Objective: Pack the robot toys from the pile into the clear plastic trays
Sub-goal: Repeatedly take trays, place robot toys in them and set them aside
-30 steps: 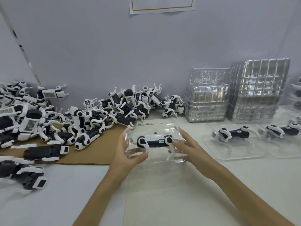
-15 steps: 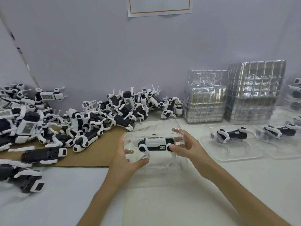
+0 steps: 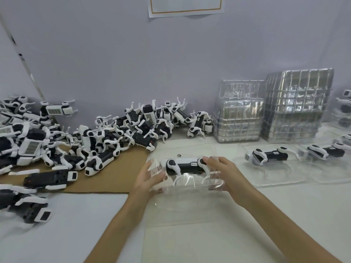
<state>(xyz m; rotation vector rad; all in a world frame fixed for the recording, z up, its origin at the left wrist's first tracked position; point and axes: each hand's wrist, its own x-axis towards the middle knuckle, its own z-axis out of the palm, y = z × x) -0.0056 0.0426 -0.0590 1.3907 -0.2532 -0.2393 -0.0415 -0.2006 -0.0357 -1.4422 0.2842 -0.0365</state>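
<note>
A clear plastic tray (image 3: 190,186) sits at the table's middle, held between both hands. A black-and-white robot toy (image 3: 185,166) lies inside it on its side, legs pointing toward me. My left hand (image 3: 149,177) grips the tray's left end, thumb inside and fingers underneath. My right hand (image 3: 224,172) grips the right end, with its fingertips touching the toy's rear. The pile of robot toys (image 3: 106,137) spreads across the left, partly on brown cardboard (image 3: 121,173).
Two stacks of empty clear trays (image 3: 239,118) (image 3: 296,105) stand against the wall at the right. Two packed trays (image 3: 269,164) (image 3: 328,158) lie in front of them. Another clear tray (image 3: 190,240) lies flat near me. More toys sit at the far right edge.
The tray with the toy has tilted down flatter and sunk toward the table. My right fingers have shifted onto the toy's rear.
</note>
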